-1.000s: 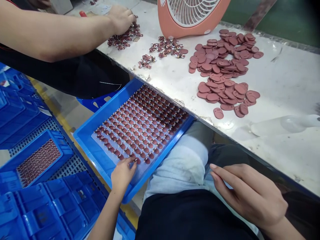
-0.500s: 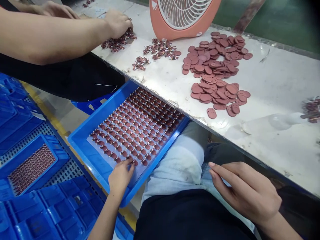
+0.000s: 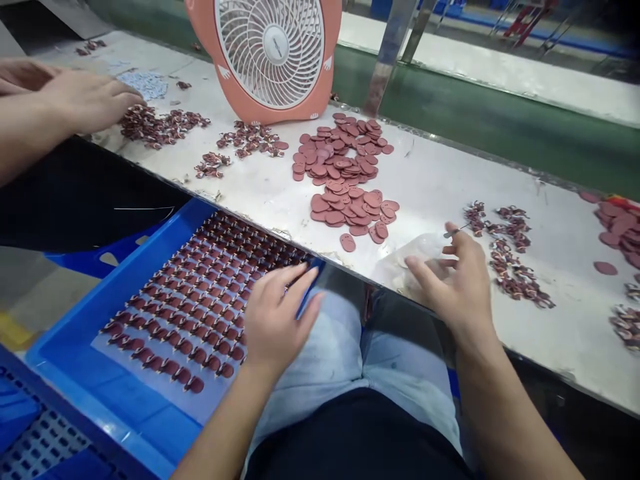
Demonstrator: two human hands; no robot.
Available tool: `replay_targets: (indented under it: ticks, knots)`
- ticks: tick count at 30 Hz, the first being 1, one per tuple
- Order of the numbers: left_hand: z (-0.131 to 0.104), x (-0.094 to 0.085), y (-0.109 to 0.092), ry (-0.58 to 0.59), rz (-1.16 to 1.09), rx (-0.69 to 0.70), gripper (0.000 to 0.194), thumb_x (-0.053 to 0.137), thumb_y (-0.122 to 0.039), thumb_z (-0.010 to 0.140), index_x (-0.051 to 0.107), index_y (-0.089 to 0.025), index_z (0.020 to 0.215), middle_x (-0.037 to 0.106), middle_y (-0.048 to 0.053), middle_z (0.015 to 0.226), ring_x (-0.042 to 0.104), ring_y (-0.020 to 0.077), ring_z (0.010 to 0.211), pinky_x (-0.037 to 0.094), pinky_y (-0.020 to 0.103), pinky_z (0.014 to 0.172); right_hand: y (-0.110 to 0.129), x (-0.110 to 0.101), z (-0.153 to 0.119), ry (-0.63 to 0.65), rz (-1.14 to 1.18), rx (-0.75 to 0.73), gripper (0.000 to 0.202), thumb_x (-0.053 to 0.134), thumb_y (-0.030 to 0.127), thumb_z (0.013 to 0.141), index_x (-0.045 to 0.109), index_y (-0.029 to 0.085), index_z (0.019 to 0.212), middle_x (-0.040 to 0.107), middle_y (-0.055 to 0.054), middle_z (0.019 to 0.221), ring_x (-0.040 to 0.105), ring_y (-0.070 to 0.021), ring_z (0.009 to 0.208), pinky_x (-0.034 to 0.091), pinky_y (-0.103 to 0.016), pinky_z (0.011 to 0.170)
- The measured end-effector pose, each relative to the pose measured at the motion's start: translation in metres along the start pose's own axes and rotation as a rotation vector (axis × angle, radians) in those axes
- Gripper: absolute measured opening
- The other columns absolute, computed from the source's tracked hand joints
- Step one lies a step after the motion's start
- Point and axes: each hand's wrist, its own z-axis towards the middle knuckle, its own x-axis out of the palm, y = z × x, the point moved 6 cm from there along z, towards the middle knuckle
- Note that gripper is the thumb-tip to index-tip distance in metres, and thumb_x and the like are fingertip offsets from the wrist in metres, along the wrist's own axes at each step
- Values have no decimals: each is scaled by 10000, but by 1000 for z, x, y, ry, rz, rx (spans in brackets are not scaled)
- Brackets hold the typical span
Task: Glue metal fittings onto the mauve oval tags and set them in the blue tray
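Observation:
My left hand (image 3: 277,320) is over the right edge of a blue tray (image 3: 65,347), fingers apart with nothing seen in them. In the tray, rows of small reddish-brown assembled pieces (image 3: 195,300) lie on a pale sheet. My right hand (image 3: 463,287) is at the table's front edge, thumb and fingers spread around a translucent bottle (image 3: 417,257) lying on the table. The bottle's thin dark tip (image 3: 453,233) shows by my fingertips. Flat reddish oval pieces (image 3: 345,207) are heaped between my hands and the fan. Small dark brown parts (image 3: 520,273) lie right of my right hand.
An orange fan (image 3: 275,53) stands at the back of the white table (image 3: 440,167). Another person's hand (image 3: 90,100) is at a pile of brown parts (image 3: 160,127) on the left. More reddish ovals (image 3: 620,230) lie at the far right.
The view has turned to the right. My left hand has lifted away from the near rows in the tray. My right hand has moved from above my lap to the bottle, its fingers now spread.

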Motion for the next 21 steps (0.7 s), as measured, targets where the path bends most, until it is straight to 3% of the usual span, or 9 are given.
replay_targets:
  ticks: [3, 5, 8, 10, 13, 16, 18, 21]
  knots:
    - [37, 46, -18, 159, -13, 136, 583, 688, -468, 872, 589, -154, 1354, 667, 142, 1343, 576, 315, 1236, 381, 441, 1046, -4, 14, 8, 104, 53, 78, 586, 770, 516, 761, 647, 175, 1221, 657, -163, 1151, 555, -392, 1105, 437, -609, 949]
    - [43, 59, -20, 163, -80, 197, 539, 704, -436, 869, 607, -181, 1335, 691, 112, 1320, 604, 298, 1195, 349, 447, 1051, -3, 16, 6, 128, 137, 131, 446, 746, 503, 784, 678, 205, 1110, 685, -121, 1045, 581, -357, 1034, 438, -570, 937]
    - [35, 53, -23, 34, -214, 241, 225, 717, -212, 875, 711, -249, 1097, 792, 14, 1066, 678, 203, 974, 383, 392, 973, 1, 12, -7, 127, 344, 221, 352, 699, 506, 828, 639, 238, 1048, 680, -80, 1018, 615, -287, 934, 472, -471, 877]
    - [28, 41, -27, -24, -384, 204, 182, 703, -119, 869, 718, -258, 985, 796, -23, 945, 681, 155, 868, 426, 351, 899, 7, 11, -20, 184, 520, 293, 325, 676, 527, 839, 596, 248, 984, 663, -52, 929, 616, -240, 806, 500, -399, 752]
    - [21, 26, -38, -52, -771, 75, 152, 741, -131, 841, 721, -242, 943, 758, -3, 907, 662, 147, 844, 491, 319, 808, 23, 22, -43, 441, 761, 429, 336, 703, 533, 822, 564, 236, 900, 610, -12, 731, 536, -174, 571, 444, -311, 521]
    - [14, 17, -52, -50, -938, 16, 82, 751, -194, 841, 742, -237, 910, 705, 16, 886, 646, 149, 822, 520, 303, 752, 44, 31, -63, 698, 942, 562, 384, 789, 502, 750, 561, 215, 864, 579, 1, 632, 485, -140, 495, 382, -263, 445]
    - [10, 17, -58, -54, -996, -19, 132, 757, -207, 837, 751, -240, 964, 714, 26, 916, 665, 150, 823, 533, 301, 752, 56, 32, -72, 746, 1036, 642, 419, 805, 495, 724, 531, 220, 884, 569, 14, 612, 456, -120, 482, 364, -243, 440]
    - [1, 23, -61, -80, -1117, -150, 373, 833, -259, 754, 736, -241, 1113, 757, 49, 1004, 696, 171, 888, 553, 306, 799, 66, 31, -79, 676, 1117, 725, 414, 769, 468, 765, 469, 241, 938, 566, 34, 637, 432, -96, 505, 357, -211, 462]
